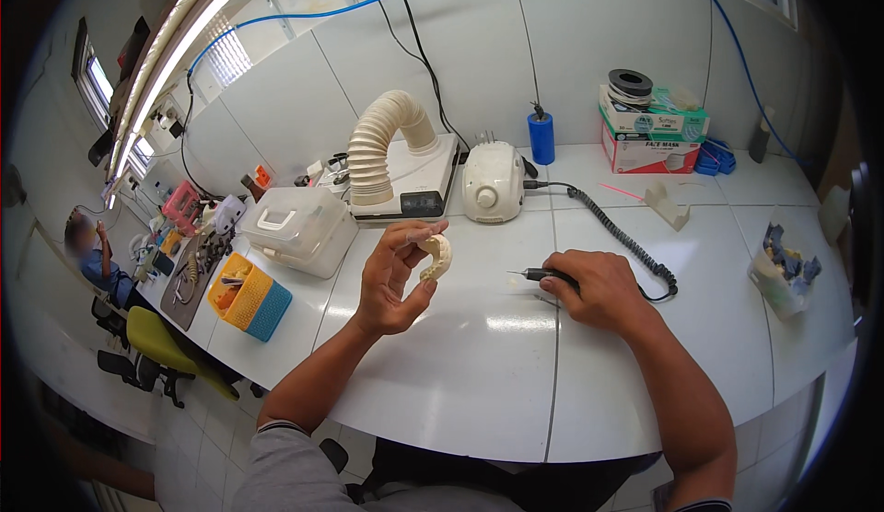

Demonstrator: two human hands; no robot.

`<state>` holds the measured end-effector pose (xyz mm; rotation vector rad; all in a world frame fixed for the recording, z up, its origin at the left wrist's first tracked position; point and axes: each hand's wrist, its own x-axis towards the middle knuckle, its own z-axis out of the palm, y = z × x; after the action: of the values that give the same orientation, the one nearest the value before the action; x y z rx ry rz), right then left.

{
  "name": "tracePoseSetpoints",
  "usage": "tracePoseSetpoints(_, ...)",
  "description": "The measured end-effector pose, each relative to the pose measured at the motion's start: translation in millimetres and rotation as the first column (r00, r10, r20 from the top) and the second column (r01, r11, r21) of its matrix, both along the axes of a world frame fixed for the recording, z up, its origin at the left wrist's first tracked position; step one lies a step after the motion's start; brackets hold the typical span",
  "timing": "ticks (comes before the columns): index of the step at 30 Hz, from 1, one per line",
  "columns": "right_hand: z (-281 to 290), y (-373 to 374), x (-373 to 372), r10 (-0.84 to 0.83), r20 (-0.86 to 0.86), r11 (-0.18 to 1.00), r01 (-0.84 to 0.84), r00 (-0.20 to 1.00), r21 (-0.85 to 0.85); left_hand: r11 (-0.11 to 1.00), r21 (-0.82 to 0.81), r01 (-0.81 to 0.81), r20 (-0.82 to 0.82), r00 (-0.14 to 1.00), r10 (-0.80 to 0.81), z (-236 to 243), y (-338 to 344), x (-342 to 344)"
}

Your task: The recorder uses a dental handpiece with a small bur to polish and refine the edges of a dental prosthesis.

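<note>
My left hand grips a cream-coloured dental model, a curved arch with teeth, raised above the white table. The thumb is at its lower end and the fingers are at its upper end. In my right hand is a slim black rotary handpiece, its thin metal tip pointing left toward the model but apart from it. A coiled black cord runs from near that hand to a white control unit behind.
A dust extractor with a ribbed hose stands behind my left hand. At left are a clear lidded box and a yellow-and-blue basket. Glove and mask boxes sit at back right, a waste container far right. Another person sits far left.
</note>
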<state>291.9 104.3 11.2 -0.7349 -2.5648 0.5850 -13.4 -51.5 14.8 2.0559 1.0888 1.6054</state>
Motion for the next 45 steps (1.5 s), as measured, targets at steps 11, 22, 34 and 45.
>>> tracePoseSetpoints(11, -10.2, 1.6, -0.8, -0.044, -0.081, 0.998, 0.047, 0.996, 0.033, 0.969, -0.244, 0.038, -0.032, 0.998, -0.047, -0.8, 8.2, 1.9)
tracePoseSetpoints(22, -29.7, 21.7, -29.2, -0.168, -0.162, 0.914, 0.215, 0.972, 0.344, 0.786, -0.559, 0.263, 0.160, 0.965, -0.209, -14.3, 64.3, -19.7)
tracePoseSetpoints(34, -27.9, 61.8, -63.1, -0.050, -0.095, 0.920, 0.082, 0.994, 0.383, 0.583, -0.709, 0.397, 0.396, 0.908, -0.137, -28.4, 77.5, -23.4)
tracePoseSetpoints(45, -12.8, 36.1, -42.5, -0.014, -0.029, 0.974, 0.021, 0.999, 0.227, 0.680, -0.714, 0.169, 0.093, 0.985, -0.147, -18.0, 72.0, -17.2)
